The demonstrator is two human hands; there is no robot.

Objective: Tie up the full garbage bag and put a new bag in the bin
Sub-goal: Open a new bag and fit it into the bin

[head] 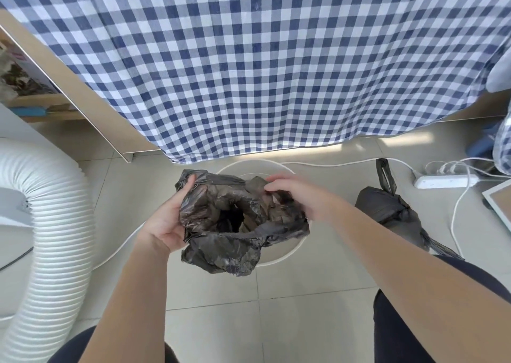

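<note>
The person is bent over the white bin (279,257) on the tiled floor, working a fresh black bag (235,224) open right above its mouth. The left hand (166,219) is cupped around the bag's left side, thumb up on the crumpled rim and fingers closed into the film underneath; the right hand (297,197) has its fingertips pinched into the folds at the far right of the opening. Between them a dark hole has already parted in the middle of the plastic. That film looks thin and almost weightless — it holds no shape of its own, bunches wherever it is let go, and its layers probably cling together (which is likely why the hands are teasing rather than tugging). I'd say the sensible hold is on the rim itself, at opposite sides, so the mouth can be spread and folded over the bin's edge; a hard pull on one spot could stretch or tear it. The full bag (392,210) sits on the floor just right of the bin, handles knotted and standing up — tied already, by the look of it — and, being loaded, it would be best lifted by that knot.
</note>
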